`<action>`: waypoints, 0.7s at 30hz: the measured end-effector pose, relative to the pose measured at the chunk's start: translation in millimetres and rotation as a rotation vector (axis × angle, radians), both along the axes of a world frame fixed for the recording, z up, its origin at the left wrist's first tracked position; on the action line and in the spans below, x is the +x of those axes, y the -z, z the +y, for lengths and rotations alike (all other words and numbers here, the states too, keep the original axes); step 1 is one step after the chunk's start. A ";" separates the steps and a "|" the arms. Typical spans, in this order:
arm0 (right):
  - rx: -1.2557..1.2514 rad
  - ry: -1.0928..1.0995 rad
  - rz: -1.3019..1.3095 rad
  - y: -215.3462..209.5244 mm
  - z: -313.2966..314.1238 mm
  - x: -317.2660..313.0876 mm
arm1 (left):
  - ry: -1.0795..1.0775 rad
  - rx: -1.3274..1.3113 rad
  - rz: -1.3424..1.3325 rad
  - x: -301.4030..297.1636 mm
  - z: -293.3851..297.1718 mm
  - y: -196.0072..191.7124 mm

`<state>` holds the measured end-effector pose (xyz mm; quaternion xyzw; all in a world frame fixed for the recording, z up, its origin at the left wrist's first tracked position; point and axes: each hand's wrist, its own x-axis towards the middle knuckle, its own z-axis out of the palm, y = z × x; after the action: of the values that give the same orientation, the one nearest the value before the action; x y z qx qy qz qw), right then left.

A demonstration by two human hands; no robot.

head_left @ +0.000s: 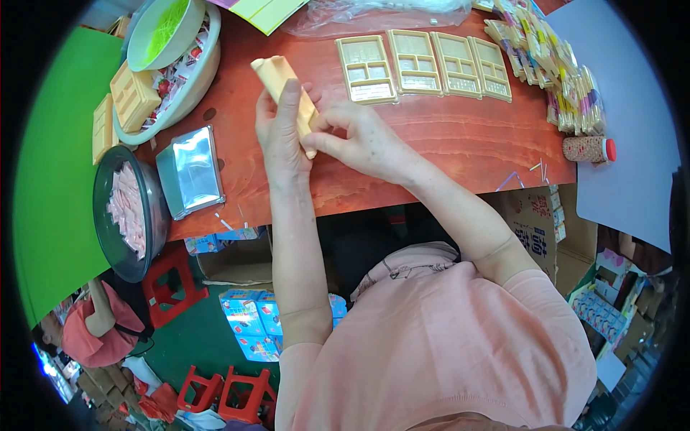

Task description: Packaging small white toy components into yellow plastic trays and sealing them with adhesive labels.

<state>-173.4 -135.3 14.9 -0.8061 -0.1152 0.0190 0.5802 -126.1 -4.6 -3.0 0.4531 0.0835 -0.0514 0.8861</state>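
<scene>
A cream plastic tray (274, 74), tipped on edge so its compartments are hidden, is held above the red-brown table. My left hand (282, 129) wraps around it, thumb along its near face. At the lower end, my right hand (356, 140) has its thumb and bent fingers closed on the tray's edge. Whether it is a single tray or more than one nested together, I cannot tell. Several cream compartment trays (415, 80) with clear, shiny contents lie in a row beyond my right hand. Left of my left hand sits a stack of clear plastic sheets (196, 172).
At the left stand a dark bowl of pale pink pieces (126, 208) and a large basin (208, 68) of small wrapped packets. A white bowl with green strips (167, 32) rests on the basin. Bundled thin sticks (575, 100) and a red-capped jar (589, 149) occupy the right side.
</scene>
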 end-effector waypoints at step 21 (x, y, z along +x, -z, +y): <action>0.019 -0.150 0.196 -0.2 24.0 22.6 | -0.030 -0.052 -0.008 -11.3 45.2 14.4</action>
<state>-150.8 -111.4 15.1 -0.7838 -0.1180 0.1397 0.5934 -137.4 40.6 -17.4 0.4286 0.0854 -0.0383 0.8986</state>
